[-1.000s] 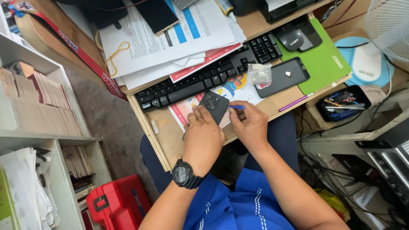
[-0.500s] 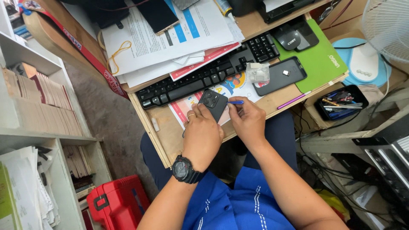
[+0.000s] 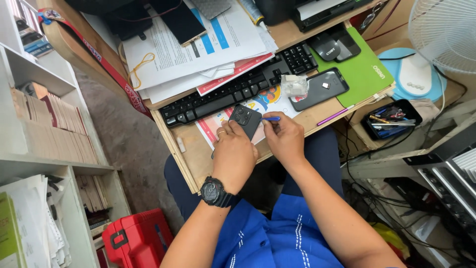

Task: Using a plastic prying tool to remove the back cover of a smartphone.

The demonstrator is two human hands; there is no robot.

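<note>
Keyboard (image 3: 233, 94) blocks ahead; bare board (image 3: 191, 149) left.

On the table (image 3: 198, 154), a phone (image 3: 245, 120) sits between two hands, left hand (image 3: 234, 155) beside right hand (image 3: 283, 139). Behind them lies a keyboard (image 3: 233, 92), papers (image 3: 198, 54) beyond it; a second phone (image 3: 320, 88) rests to the right.

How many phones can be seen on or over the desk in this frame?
3. One dark phone is held back-up in the left hand; a second phone lies right of the keyboard; a third phone rests on the papers. Clutter could hide more.
</note>
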